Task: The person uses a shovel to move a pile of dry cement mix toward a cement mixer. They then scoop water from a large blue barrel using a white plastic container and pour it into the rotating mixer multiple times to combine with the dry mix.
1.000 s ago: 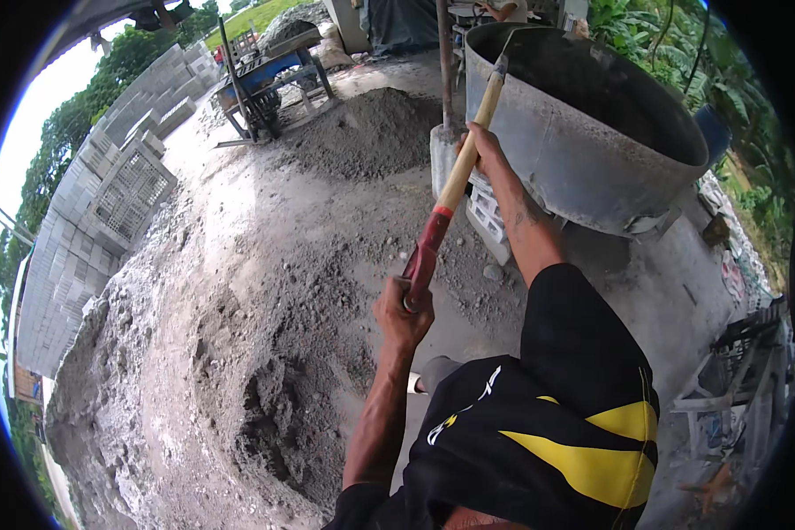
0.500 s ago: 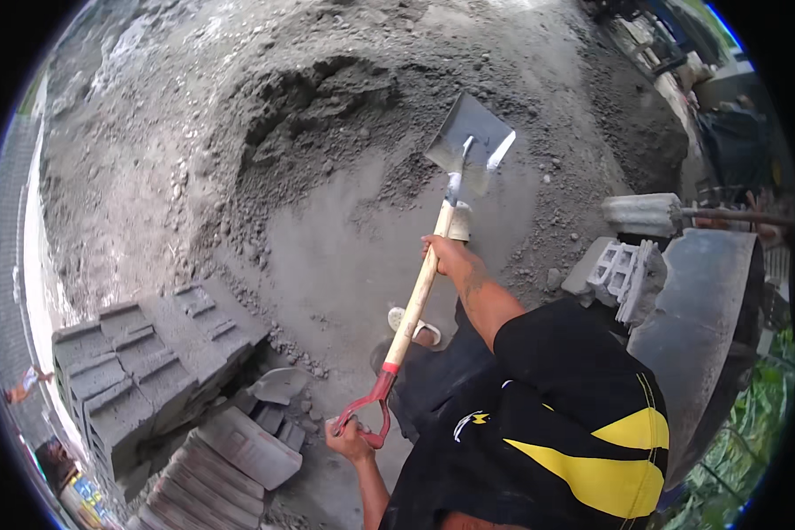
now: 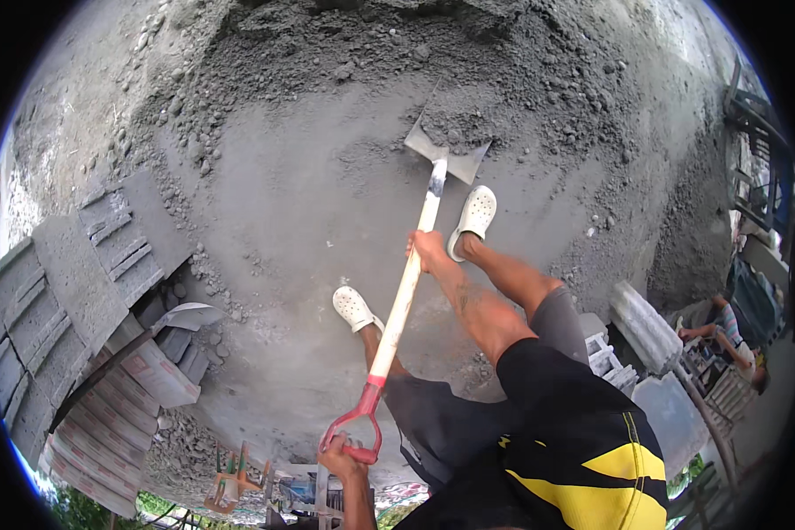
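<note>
shovel (image 3: 404, 296) axis: we see it run from red grip up to blade (image 3: 446, 150) in the grey mix (image 3: 503, 79)
left hand (image 3: 343, 457): we see it clenched on the grip, far from blade
right hand (image 3: 424, 247): grasping mid-shaft, nearer the blade

The grey, sand-strewn concrete ground (image 3: 309, 203) carries a dark grey heap of gravelly sand (image 3: 468, 62). Left of the heap lie stacked grey concrete blocks (image 3: 71, 283).

The person wears a black sleeveless top (image 3: 583, 442) with bold yellow panels edged in thin white lines across the lower part. Below it are dark grey shorts (image 3: 450, 424) reaching to about the knee. On both feet are white perforated clogs (image 3: 473, 216), each dotted with small round holes over the toe; arms and lower legs are bare.
</note>
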Demonstrator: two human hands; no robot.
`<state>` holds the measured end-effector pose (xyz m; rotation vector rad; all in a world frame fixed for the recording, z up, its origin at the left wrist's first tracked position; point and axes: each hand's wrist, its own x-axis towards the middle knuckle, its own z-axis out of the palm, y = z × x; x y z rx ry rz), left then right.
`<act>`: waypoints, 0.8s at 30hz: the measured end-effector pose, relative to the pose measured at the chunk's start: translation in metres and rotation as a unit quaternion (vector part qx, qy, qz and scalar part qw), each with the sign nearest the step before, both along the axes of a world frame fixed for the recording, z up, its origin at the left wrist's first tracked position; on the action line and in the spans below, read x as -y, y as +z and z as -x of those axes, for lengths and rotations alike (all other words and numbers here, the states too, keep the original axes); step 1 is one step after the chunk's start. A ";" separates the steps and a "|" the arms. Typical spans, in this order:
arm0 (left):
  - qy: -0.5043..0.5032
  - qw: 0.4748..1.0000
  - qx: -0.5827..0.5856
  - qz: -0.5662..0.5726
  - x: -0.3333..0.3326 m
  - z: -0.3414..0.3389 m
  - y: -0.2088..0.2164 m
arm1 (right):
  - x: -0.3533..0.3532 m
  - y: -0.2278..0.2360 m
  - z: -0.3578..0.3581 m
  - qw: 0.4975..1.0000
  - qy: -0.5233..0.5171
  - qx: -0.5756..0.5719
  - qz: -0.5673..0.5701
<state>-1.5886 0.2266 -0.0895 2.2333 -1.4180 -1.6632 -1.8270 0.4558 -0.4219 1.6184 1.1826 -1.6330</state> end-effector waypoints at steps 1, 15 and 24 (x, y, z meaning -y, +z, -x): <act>-0.004 0.999 -0.042 -0.014 -0.041 0.045 -0.025 | -0.034 -0.014 0.057 1.000 0.020 -0.009 0.010; -0.204 0.958 -0.129 0.154 -0.079 0.029 -0.039 | -0.122 0.041 0.066 0.996 -0.083 -0.034 0.023; -0.369 0.880 -0.265 0.140 -0.024 0.073 0.132 | -0.153 0.262 0.016 0.950 -0.280 -0.130 0.053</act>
